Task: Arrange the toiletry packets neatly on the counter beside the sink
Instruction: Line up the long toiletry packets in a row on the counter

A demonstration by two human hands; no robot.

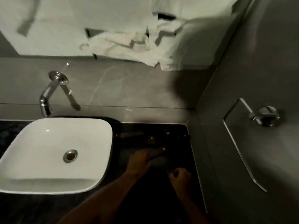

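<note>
Left hand [140, 160] is grasping a dark flat toiletry packet [157, 153] on the black worktop [178, 143]; right hand [180, 175] is hanging clenched (contents unclear); several packets [151, 138] seemingly unsorted.

Dim, grainy view; dark counter [178, 131] swallowed in shadow (packets barely legible); sink [48, 159] glares white; edges warp.

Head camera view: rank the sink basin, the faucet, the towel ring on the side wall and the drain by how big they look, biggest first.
1. Sink basin, by far the largest.
2. Towel ring, long and thin.
3. Faucet, smaller in outline, though it sits farther back, so the gap with the ring is unsure.
4. Drain, smallest.
</note>
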